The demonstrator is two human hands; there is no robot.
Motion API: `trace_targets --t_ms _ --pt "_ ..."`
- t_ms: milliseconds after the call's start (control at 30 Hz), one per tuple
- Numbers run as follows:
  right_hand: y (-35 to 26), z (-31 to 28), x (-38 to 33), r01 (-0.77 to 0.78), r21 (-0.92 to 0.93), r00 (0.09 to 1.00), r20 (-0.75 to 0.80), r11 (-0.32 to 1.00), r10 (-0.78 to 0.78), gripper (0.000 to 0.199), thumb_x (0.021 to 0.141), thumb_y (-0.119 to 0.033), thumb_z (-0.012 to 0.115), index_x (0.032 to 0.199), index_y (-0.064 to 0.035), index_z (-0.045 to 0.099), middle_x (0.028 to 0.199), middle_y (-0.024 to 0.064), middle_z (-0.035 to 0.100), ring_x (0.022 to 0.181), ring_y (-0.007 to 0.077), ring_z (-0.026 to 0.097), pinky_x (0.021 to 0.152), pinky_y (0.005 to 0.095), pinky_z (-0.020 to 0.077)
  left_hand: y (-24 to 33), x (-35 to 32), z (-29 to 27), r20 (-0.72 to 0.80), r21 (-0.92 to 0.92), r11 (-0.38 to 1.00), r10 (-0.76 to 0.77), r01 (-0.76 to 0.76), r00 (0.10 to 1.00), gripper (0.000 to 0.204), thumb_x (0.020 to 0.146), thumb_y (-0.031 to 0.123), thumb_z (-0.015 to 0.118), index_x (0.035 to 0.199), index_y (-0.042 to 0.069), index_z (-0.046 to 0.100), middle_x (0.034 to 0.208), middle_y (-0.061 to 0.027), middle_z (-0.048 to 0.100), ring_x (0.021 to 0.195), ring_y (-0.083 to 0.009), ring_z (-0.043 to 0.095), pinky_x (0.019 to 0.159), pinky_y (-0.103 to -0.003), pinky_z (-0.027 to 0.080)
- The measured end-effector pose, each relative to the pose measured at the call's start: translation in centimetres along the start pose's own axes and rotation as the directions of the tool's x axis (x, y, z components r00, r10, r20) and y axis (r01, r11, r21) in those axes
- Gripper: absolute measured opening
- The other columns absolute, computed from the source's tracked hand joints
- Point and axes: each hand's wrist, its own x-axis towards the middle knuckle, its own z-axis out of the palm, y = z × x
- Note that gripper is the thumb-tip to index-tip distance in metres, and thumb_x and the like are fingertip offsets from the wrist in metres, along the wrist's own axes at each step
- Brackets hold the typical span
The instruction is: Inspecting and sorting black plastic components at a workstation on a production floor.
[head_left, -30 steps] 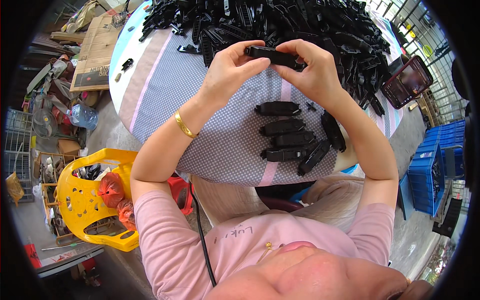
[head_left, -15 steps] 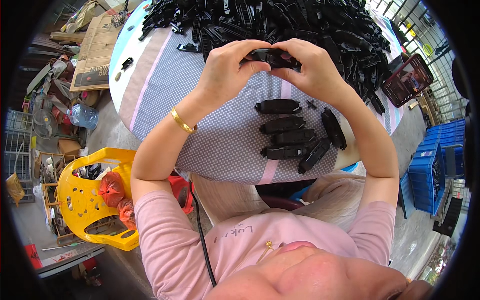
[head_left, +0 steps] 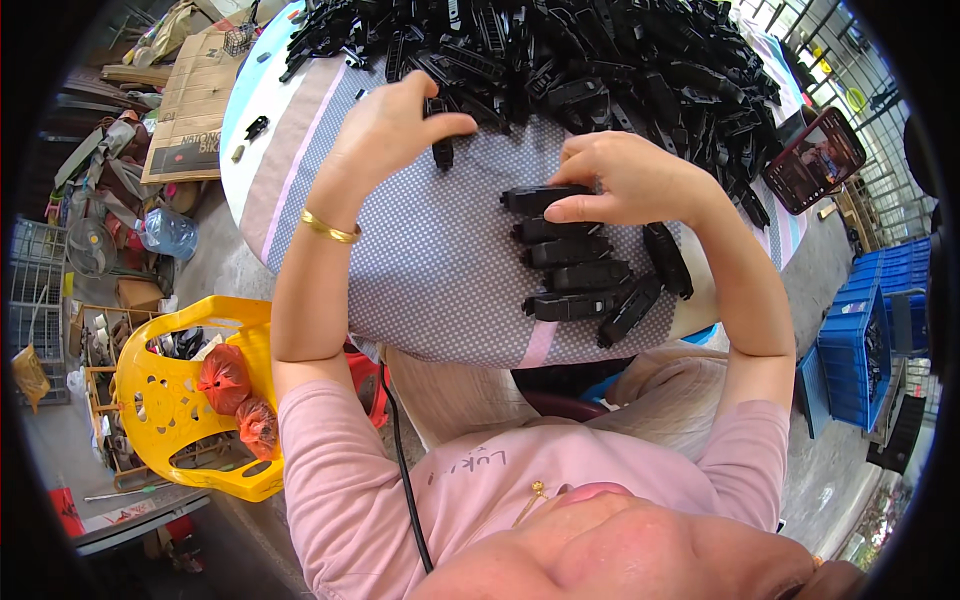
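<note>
My right hand has its thumb and fingers closed on a long black plastic part, at the far end of a short row. Nearer me in that row lie several similar black parts, with two more, a slanted one and an upright one, at its right. At the near edge of the big pile, my left hand has thumb and fingers around a narrow black part; its fingertips are partly hidden.
A big heap of black plastic parts covers the table's far side. A phone stands at the right edge. Small dark bits lie at far left. A yellow chair with red bags is left; blue crates are right.
Both hands held one black part together over the table; now they are apart. The right hand has brought a part down to the row; the left has moved left to a narrow part.
</note>
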Motion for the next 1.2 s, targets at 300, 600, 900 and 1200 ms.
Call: trace_targets --t_ms 300,600,900,1200 --pt "2.4 1.3 1.1 -0.268 -0.433 0.869 -0.495 0.860 0.021 0.026 0.074 -0.026 0.071 0.090 -0.0068 0.063 0.080 0.0052 0.061 0.079 0.0231 0.059 0.067 0.0328 0.0489 0.3 -0.6 1.9 -0.120 -0.003 0.994 0.112 -0.113 0.986 0.057 0.079 0.016 0.068 0.127 -0.001 0.042 0.098 -0.0225 0.064 0.089 -0.0329 0.064 0.078 -0.035 0.051" --pt "1.9 1.8 1.5 -0.322 -0.342 0.812 -0.579 0.883 0.072 0.026 0.074 -0.008 0.061 0.100 -0.0044 0.062 0.088 0.0077 0.061 0.077 0.0232 0.060 0.066 0.0319 0.0504 0.4 0.3 3.4 0.074 -0.825 0.554 0.303 -0.113 0.950 0.046 0.084 0.009 0.062 0.126 -0.002 0.044 0.095 -0.0090 0.060 0.080 -0.0130 0.061 0.067 -0.025 0.052" --pt "0.4 0.7 1.6 0.022 -0.048 0.651 -0.757 0.999 -0.051 0.022 0.077 0.002 0.064 0.097 -0.0030 0.067 0.097 0.0074 0.062 0.083 0.0166 0.063 0.068 0.0249 0.0525 1.5 0.2 4.7 0.087 -0.985 0.170 0.272 0.041 0.958 0.044 0.083 0.007 0.064 0.121 -0.003 0.045 0.098 -0.0103 0.059 0.089 -0.0179 0.062 0.076 -0.030 0.054" --pt "0.2 2.0 1.8 0.159 0.167 0.770 -0.638 0.973 -0.016 0.019 0.075 0.002 0.068 0.094 -0.0004 0.066 0.102 0.0078 0.062 0.087 0.0165 0.063 0.074 0.0266 0.0532 1.7 0.0 4.6 -0.107 -0.952 0.274 0.121 -0.136 0.987 0.040 0.079 0.002 0.067 0.113 -0.007 0.049 0.093 -0.0130 0.064 0.084 -0.0192 0.065 0.073 -0.028 0.056"
